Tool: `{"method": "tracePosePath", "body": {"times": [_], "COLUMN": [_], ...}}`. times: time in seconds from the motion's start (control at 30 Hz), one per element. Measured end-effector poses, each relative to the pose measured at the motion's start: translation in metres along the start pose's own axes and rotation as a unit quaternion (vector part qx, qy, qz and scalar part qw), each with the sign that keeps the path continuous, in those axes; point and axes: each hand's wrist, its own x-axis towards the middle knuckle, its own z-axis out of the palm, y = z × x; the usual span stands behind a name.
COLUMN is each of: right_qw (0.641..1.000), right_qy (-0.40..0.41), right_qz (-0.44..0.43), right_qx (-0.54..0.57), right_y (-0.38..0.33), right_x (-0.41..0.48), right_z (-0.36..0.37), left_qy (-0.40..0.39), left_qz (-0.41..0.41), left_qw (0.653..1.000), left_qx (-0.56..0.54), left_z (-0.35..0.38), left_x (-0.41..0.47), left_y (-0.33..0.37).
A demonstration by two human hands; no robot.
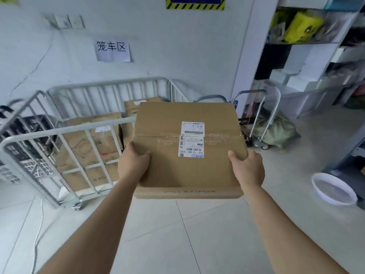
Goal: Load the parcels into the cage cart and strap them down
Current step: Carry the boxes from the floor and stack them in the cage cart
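fingers of left hand [132, 162] and right hand [247, 166] grip parcel [189, 147]; fingertips hidden beneath; cage cart [65, 131] blurred

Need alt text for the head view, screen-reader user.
Two bare hands, left hand and right hand, hold a brown taped cardboard parcel with white shipping labels in the air in front of a grey metal cage cart that already contains cardboard boxes. A white plastic basin sits on the tiled floor at right.
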Motion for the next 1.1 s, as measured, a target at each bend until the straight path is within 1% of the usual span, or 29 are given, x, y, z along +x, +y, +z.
{"method": "tracePosePath", "body": {"times": [0.27,0.5,0.63,0.8,0.97,1.1], "right_qw": [0.996,0.986,0.979,0.971,0.967,0.968], "right_qy": [-0.044,-0.088,-0.116,-0.144,-0.151,-0.149], "right_qz": [-0.071,-0.140,-0.158,-0.186,-0.199,-0.199], "right_qx": [0.008,0.030,0.046,0.050,0.044,0.035], "right_y": [-0.116,-0.199,-0.244,-0.298,-0.343,-0.378], "right_x": [0.009,0.046,0.068,0.088,0.100,0.107], "right_z": [0.110,0.197,0.246,0.299,0.355,0.401], "left_qy": [0.076,0.137,0.170,0.195,0.213,0.212], "left_qz": [-0.044,-0.067,-0.088,-0.099,-0.107,-0.110], "left_qw": [0.996,0.988,0.981,0.976,0.971,0.971], "left_qx": [0.021,0.025,0.025,0.010,0.022,0.022], "left_z": [-0.082,-0.114,-0.130,-0.152,-0.171,-0.187], "left_x": [0.101,0.186,0.235,0.291,0.349,0.405], "left_y": [-0.031,-0.043,-0.049,-0.054,-0.064,-0.078]}}
